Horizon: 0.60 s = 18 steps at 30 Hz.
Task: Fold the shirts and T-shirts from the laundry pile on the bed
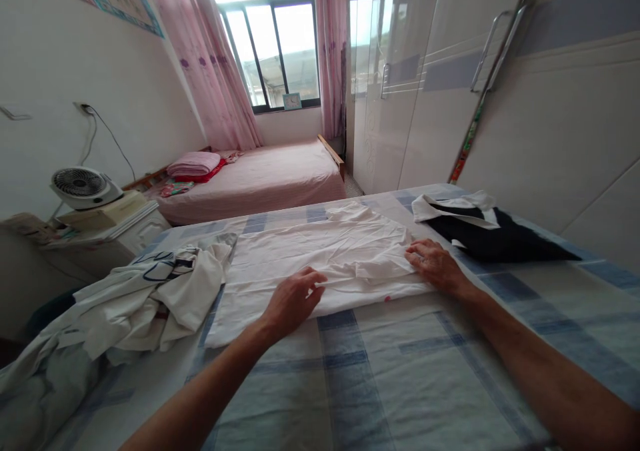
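A white shirt [300, 248] lies spread on the blue-and-white checked bedsheet [415, 371], its near side folded over and its collar end toward the upper right. A small red mark shows near its front edge. My left hand [295, 299] hovers at or rests on the near edge of the shirt, fingers loosely bent and apart, with no cloth visibly gripped. At the shirt's right end, my right hand [436, 264] lies on the fabric with its fingers stretched out flat. Whether the fingertips press the cloth is hard to see.
A heap of crumpled pale clothes [160, 298] lies to the left. On the right is a folded black-and-white garment [495, 234]. Beyond stand a pink bed [280, 178], a fan [83, 186] on a cabinet, and a glossy wardrobe [425, 118] along the right side.
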Each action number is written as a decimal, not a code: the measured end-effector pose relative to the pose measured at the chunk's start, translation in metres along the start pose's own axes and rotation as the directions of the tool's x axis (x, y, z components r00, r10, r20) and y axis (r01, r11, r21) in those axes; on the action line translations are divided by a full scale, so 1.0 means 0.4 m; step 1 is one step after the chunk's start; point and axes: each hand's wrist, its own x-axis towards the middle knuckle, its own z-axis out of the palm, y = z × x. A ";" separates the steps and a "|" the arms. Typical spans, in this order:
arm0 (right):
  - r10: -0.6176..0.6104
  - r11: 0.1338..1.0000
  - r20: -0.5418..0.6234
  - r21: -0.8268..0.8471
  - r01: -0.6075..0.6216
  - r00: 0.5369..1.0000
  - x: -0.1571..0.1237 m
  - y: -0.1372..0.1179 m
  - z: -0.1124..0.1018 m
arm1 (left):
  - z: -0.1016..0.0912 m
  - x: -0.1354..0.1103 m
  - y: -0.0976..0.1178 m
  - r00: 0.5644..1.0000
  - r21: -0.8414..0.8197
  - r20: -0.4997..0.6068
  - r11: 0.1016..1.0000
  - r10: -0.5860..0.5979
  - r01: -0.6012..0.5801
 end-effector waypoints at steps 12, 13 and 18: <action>-0.261 0.945 0.140 0.238 0.223 0.955 -0.005 -0.029 -0.023 | 0.130 0.183 0.091 0.990 0.139 0.015 0.981 0.137 -0.138; -0.277 0.943 0.174 0.236 0.233 0.945 -0.005 -0.030 -0.021 | 0.137 0.187 0.092 0.994 0.141 0.004 0.984 0.113 -0.112; -0.270 0.951 0.196 0.210 0.229 0.943 -0.001 -0.035 -0.010 | 0.178 0.191 0.101 0.997 0.210 -0.061 0.977 0.043 -0.029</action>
